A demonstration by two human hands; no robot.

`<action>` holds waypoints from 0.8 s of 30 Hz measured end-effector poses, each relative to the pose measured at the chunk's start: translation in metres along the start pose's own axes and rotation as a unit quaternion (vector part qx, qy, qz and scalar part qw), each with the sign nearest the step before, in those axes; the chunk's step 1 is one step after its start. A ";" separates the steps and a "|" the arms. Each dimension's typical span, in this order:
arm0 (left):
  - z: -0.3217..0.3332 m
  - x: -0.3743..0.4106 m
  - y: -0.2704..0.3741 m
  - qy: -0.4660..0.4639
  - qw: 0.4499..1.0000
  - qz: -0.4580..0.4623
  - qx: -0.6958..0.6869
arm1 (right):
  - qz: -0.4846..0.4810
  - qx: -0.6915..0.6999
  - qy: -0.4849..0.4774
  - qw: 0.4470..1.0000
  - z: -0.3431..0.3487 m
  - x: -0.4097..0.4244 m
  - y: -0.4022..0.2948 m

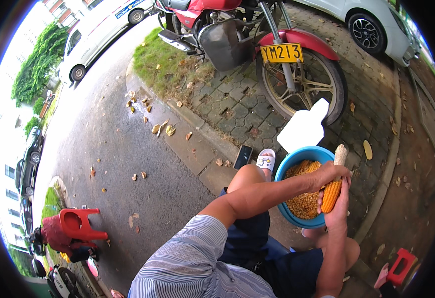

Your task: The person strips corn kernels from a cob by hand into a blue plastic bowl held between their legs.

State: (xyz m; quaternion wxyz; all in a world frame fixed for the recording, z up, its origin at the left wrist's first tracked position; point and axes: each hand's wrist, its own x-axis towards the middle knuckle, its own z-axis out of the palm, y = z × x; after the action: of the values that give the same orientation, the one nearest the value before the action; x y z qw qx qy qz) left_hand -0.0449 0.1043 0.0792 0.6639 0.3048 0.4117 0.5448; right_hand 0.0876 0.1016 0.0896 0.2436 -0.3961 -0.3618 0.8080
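My left hand [329, 176] is closed around a pale, bare corn cob [340, 154], its end sticking up above the fingers. Just below, my right hand [336, 210] holds an orange ear of corn [331, 195] with its kernels on, palm upward. The two hands touch; whether cob and ear are one piece is hidden by the fingers. Both are over a blue plastic bucket [281, 175] between my legs. Loose corn kernels [303, 205] fill its lower part, with whole ears [306, 167] at the upper side.
A flat white object [303, 128] lies beyond the bucket, before a red motorcycle's front wheel [306, 82]. A smartphone [243, 157] is by my slippered foot [266, 160]. At left, a person [55, 232] is beside a red plastic stool [79, 223]; another red stool [401, 266] stands lower right.
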 end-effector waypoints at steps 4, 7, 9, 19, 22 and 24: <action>0.001 0.000 -0.004 -0.004 0.999 -0.003 0.034 | 0.010 0.005 0.012 1.000 -0.007 0.006 0.006; -0.001 0.002 -0.007 -0.006 0.999 -0.006 0.040 | 0.021 0.006 0.005 1.000 -0.007 0.006 0.004; -0.002 0.004 -0.009 -0.010 0.999 0.000 0.044 | 0.032 0.008 0.003 0.999 -0.007 0.005 0.003; 0.001 0.006 -0.012 -0.013 0.999 -0.010 0.044 | 0.049 0.035 -0.019 0.998 -0.020 0.010 0.007; 0.003 0.004 -0.009 -0.011 0.999 -0.026 0.029 | 0.039 0.028 -0.002 0.999 -0.017 0.008 0.006; 0.003 0.005 -0.008 -0.008 1.000 -0.025 0.015 | 0.032 0.023 0.005 0.999 -0.013 0.007 0.004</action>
State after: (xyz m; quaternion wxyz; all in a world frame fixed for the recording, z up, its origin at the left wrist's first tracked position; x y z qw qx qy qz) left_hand -0.0384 0.1078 0.0724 0.6760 0.3086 0.4221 0.5193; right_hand 0.0941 0.1095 0.0776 0.2285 -0.4059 -0.3289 0.8215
